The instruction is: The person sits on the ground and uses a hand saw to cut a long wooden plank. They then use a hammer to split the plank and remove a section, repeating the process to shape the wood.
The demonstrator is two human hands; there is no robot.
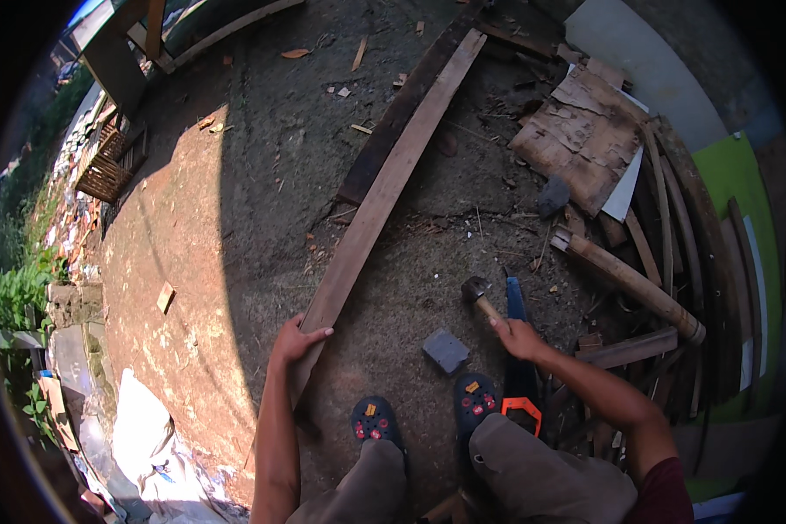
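Observation:
My left hand [295, 341] grips the near end of a long wooden plank [384, 188] that lies on the dirt and runs away to the upper right. My right hand [517, 336] is closed around the wooden handle of a hammer [478, 293], whose dark head rests on the ground just ahead of it. A second, darker plank [393, 122] lies alongside the long one. A handsaw [520, 349] with a blue blade cover and an orange handle lies on the ground under my right forearm. A small grey block [445, 351] sits between my hands, in front of my dark sandals [375, 419].
To the right lies a heap of scrap timber, with a thick round pole [629, 284], worn plywood sheets [581, 135] and thin slats. A woven basket [109, 166] stands at the far left, white sacks [148, 437] at lower left. Chips and leaves dot the dirt.

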